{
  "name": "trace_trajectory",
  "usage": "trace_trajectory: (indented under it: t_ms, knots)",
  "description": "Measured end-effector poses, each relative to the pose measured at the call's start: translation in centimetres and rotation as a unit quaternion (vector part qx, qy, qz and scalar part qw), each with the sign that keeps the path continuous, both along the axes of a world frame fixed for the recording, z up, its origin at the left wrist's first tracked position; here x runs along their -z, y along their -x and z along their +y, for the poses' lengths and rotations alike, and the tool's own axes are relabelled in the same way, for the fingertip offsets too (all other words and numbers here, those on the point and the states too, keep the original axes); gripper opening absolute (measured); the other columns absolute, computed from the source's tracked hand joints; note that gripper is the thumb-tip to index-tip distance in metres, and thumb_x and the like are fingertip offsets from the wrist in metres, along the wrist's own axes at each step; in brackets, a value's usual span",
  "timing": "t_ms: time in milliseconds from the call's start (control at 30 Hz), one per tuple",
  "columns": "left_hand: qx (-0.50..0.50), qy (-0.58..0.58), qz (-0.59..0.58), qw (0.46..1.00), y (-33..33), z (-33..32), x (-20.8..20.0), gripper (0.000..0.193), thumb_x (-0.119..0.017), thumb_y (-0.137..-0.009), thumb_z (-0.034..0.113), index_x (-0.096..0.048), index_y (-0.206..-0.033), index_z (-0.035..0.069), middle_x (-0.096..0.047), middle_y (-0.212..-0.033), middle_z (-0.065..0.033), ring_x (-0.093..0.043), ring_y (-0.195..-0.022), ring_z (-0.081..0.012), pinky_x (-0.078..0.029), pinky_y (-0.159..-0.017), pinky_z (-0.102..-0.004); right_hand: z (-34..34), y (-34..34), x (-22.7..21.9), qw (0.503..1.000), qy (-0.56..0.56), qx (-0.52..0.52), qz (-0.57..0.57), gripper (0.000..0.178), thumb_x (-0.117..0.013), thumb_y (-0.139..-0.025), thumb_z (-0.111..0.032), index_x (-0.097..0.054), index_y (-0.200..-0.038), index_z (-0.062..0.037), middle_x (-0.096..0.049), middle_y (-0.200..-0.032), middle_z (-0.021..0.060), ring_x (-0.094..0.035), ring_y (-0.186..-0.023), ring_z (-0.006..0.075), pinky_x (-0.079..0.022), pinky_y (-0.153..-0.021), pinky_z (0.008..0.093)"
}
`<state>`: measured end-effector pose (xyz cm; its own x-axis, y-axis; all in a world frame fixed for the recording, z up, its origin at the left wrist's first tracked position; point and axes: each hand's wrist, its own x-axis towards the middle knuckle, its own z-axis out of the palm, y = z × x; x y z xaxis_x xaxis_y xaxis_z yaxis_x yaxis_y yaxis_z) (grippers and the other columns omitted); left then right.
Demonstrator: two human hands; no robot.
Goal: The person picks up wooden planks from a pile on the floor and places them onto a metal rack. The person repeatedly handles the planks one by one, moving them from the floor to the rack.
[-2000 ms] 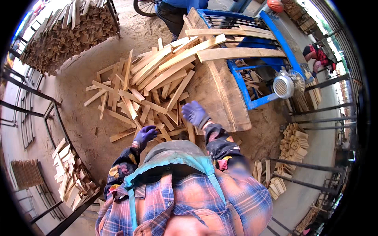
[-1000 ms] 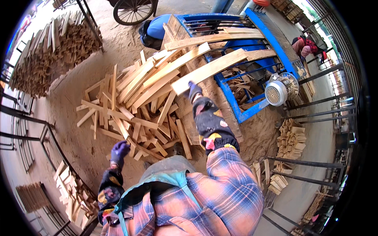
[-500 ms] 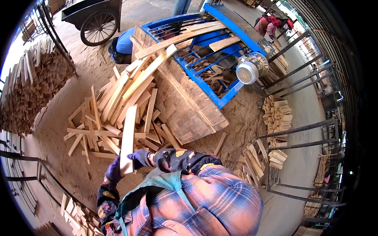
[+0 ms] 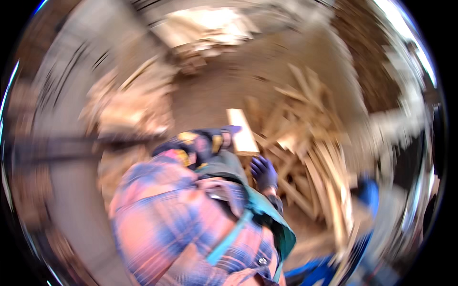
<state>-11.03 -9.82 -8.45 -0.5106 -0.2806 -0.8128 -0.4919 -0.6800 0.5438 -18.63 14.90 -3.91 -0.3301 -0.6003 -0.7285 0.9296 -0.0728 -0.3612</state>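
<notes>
A short, pale wooden board [image 4: 243, 133] stretches out in front of my chest. My left hand [image 4: 234, 129], in a purple glove, is at the board's left edge and seems to grip it; most of its fingers are hidden behind the wood. Just off the board's near end is my right hand [image 4: 264, 172], also purple-gloved, fingers stretched out and nothing visible in them. Blur hides whether it touches the board. To the right lies a loose heap of wooden strips [image 4: 305, 138], with longer strips on its nearer side.
Stacked wood pieces [image 4: 129, 107] are at the left, and another pale stack [image 4: 205, 28] stands farther ahead. A tall wood stack [image 4: 365, 52] rises at the far right. Part of a blue frame [image 4: 312, 272] shows at the lower right. Motion blurs the surroundings.
My view has swung left, bringing the heap to my right and the blue machine to the lower right. The board came along; my right hand has moved to its near end.
</notes>
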Motion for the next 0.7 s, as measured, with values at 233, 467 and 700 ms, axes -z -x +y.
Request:
trace_trajectory:
  t_ms: [233,467,700]
  knots:
    - [-0.241,0.273,-0.119,0.924,-16.7,-21.9,1.1,0.054,-0.068,-0.082,0.041,-0.062,-0.107,-0.007,-0.068,-0.096,-0.0132,-0.062,-0.082,-0.0209,-0.048,-0.077,-0.0353,-10.4,-5.6,2.7,0.962,-0.16,-0.221,-0.02,0.045,-0.046,-0.094,-0.04,-0.051,-0.123,-0.0068,-0.064,-0.109,0.013,-0.062,-0.092,0.0298,-0.051,-0.079,0.0409]
    - [0.019,0.553,-0.222,0.803,-24.5,-38.5,1.6,0.032,-0.052,-0.093,0.031,-0.062,-0.092,0.0,-0.065,-0.082,-0.0076,-0.058,-0.072,-0.0188,-0.049,-0.07,-0.0329,-7.3,3.3,1.2,0.987,-0.074,-0.138,0.043,0.038,-0.052,-0.092,-0.032,-0.056,-0.117,-0.0034,-0.066,-0.1,0.0139,-0.064,-0.08,0.0235,-0.052,-0.068,0.033]
    - [0.026,0.009,-0.02,0.999,-11.2,-32.6,11.5,0.023,-0.047,-0.093,0.025,-0.059,-0.1,0.006,-0.064,-0.092,-0.0077,-0.061,-0.08,-0.0228,-0.05,-0.071,-0.0335,-1.5,3.4,0.7,1.0,-0.007,0.0,-0.016,0.022,-0.055,-0.089,-0.03,-0.061,-0.081,-0.011,-0.063,-0.072,0.0057,-0.055,-0.054,0.0157,-0.044,-0.047,0.029]
